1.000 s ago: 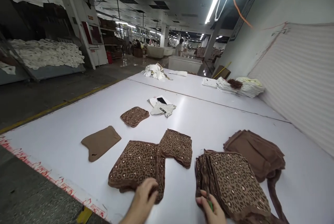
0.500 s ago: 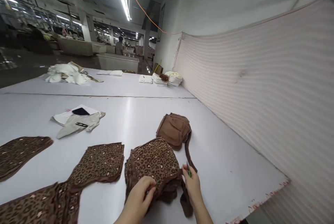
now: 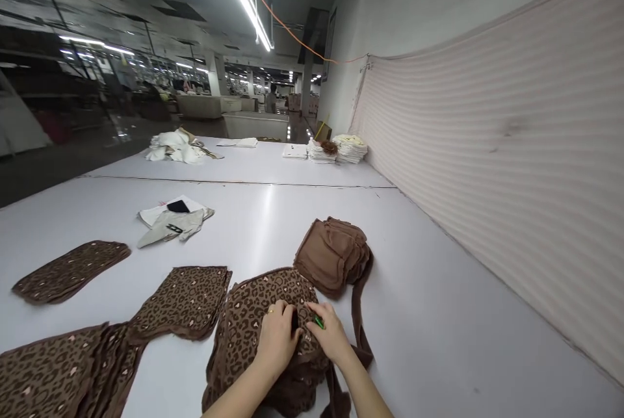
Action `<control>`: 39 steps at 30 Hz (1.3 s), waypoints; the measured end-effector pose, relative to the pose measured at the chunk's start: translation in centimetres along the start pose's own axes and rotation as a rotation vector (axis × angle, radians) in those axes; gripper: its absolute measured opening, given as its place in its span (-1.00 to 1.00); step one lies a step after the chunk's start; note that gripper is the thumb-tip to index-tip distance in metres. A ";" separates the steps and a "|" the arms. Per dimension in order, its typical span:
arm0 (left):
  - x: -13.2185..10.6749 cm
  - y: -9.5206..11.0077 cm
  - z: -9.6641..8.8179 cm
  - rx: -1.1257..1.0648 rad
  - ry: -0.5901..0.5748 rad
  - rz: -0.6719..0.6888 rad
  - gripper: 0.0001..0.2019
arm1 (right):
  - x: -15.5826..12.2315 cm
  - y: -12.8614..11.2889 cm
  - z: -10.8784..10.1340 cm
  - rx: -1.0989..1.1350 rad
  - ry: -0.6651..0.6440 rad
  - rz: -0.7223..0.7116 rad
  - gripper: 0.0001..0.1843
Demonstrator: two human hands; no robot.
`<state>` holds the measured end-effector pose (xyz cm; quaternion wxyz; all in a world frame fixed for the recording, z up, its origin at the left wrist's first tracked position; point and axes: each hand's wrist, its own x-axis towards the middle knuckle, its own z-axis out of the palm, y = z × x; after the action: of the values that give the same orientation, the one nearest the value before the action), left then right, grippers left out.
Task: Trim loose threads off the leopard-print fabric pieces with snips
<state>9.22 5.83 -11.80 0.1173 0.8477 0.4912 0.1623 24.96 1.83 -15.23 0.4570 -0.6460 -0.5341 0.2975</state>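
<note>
The left hand (image 3: 277, 337) lay knuckles-up on the leopard-print stack (image 3: 248, 327), fingers bent onto the top layer. Whether it gripped that layer could not be told. The right hand (image 3: 332, 335) met it fingertip to fingertip, pinching a small green object (image 3: 318, 322) against the same cloth. The stack sat at the near edge of the tabletop (image 3: 439, 314), and its lower layers bulged out unevenly beneath the wrists.

Risks noted:
- Thin layers clinging together could lift as two or more.
- The green object, if pointed or bladed, could snag or nick the cloth under the fingers.
- The brown strip (image 3: 361, 314) trailing past the right wrist could catch and drag the plain brown pile (image 3: 334, 252), which touched the stack's far edge.
- A pull toward the body could slide loose layers off the near edge.

A single leopard piece (image 3: 188, 301) lay just left of the stack, with a phone (image 3: 178, 207) on papers farther back.
</note>
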 end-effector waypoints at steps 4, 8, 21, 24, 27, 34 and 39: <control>0.2 -0.2 0.5 0.015 -0.021 -0.036 -0.79 | 0.9 0.1 0.2 -0.092 -0.050 -0.030 -0.70; 0.3 -0.3 0.7 0.004 -0.043 -0.061 -0.82 | 1.0 -0.1 0.1 -0.206 -0.077 -0.086 -0.82; 0.2 0.3 -0.3 -0.146 0.049 0.064 -0.80 | 0.3 -0.4 -0.4 -0.160 -0.029 -0.134 -0.91; 0.1 0.3 -0.3 -0.147 0.060 0.093 -0.79 | -0.6 -1.4 -0.8 -0.132 0.117 -0.041 -0.83; -0.1 0.2 -0.2 -0.134 0.089 0.131 -0.79 | -2.2 -2.1 -1.1 -0.007 0.147 0.116 -0.73; -0.5 -0.2 -0.2 -0.101 0.176 0.250 -0.81 | -4.0 -2.4 0.8 0.528 -0.116 0.593 -0.43; -0.8 -0.3 -0.3 -0.095 0.187 0.284 -0.84 | -3.5 -2.6 1.5 0.666 -0.080 0.672 -0.45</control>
<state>8.48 5.31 -11.74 0.0868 0.8833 0.3671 0.2782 21.70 -1.12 -13.88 0.4967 -0.5894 -0.1883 0.6086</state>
